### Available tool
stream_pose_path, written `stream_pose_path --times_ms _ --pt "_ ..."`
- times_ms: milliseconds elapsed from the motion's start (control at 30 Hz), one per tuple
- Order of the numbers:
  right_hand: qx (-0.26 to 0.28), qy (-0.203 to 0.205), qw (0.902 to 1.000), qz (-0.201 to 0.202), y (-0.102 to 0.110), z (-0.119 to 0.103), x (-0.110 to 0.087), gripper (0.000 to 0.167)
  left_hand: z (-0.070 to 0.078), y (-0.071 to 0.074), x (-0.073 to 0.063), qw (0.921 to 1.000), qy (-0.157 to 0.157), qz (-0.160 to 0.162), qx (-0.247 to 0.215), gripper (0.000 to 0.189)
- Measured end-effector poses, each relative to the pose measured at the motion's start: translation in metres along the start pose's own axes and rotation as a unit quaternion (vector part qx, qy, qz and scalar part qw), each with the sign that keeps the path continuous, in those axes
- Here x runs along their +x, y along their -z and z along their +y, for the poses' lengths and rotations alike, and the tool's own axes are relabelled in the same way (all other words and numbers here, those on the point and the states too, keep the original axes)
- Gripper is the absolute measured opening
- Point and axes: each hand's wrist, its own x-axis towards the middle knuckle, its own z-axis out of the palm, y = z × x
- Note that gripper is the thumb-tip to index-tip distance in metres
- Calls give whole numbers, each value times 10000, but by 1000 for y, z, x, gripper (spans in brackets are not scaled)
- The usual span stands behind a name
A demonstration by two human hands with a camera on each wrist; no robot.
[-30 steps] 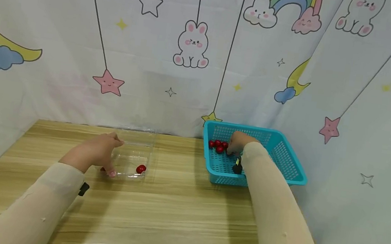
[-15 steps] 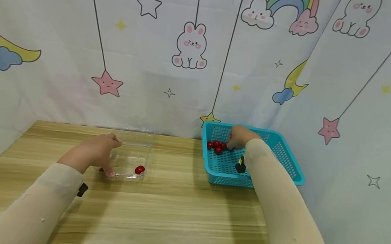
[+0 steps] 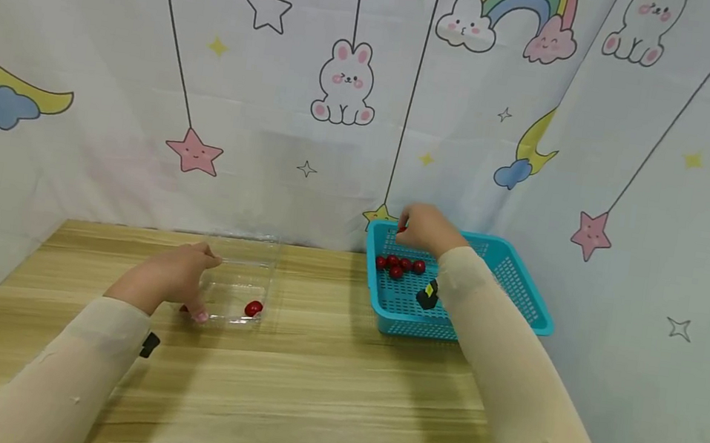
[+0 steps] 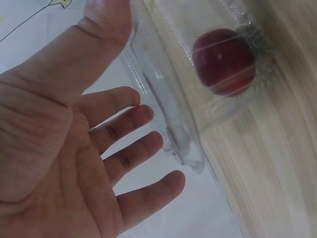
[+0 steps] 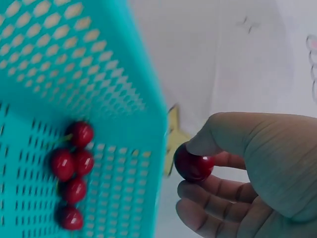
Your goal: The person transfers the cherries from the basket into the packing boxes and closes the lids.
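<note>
My right hand (image 3: pixel 426 229) is raised over the back left rim of the blue basket (image 3: pixel 411 326). Between thumb and fingers it pinches a dark red cherry (image 5: pixel 192 163), seen clearly in the right wrist view. Several more cherries (image 3: pixel 395 272) lie together on the basket's floor. On the left, my left hand (image 3: pixel 176 273) spans the near side of a clear plastic box (image 3: pixel 237 285), its fingers extended and spread with fingertips right at the rim. Inside that box lies one cherry (image 4: pixel 224 62). A bit of red (image 3: pixel 184 308) shows beside the left thumb, mostly hidden.
The wooden table (image 3: pixel 291 400) runs from the box to the basket and toward the front. Behind it hangs a white printed cloth (image 3: pixel 262 104), close to the backs of both containers; more cloth (image 3: pixel 640 304) closes off the right side.
My right hand has lifted out of the basket, up and to the left, with a cherry in its fingers. One more cherry in the basket is now uncovered. The left hand has stayed still.
</note>
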Motion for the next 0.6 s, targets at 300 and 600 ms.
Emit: stream_pose_path --times_ms 300,600 --pt "-46 433 9990 69 -10 -60 2 26 -1 1 0 10000 8 -4 62 121" --pt "27 1431 9892 -327 -53 -123 -5 25 -3 -1 2 9999 45 -73 65 122"
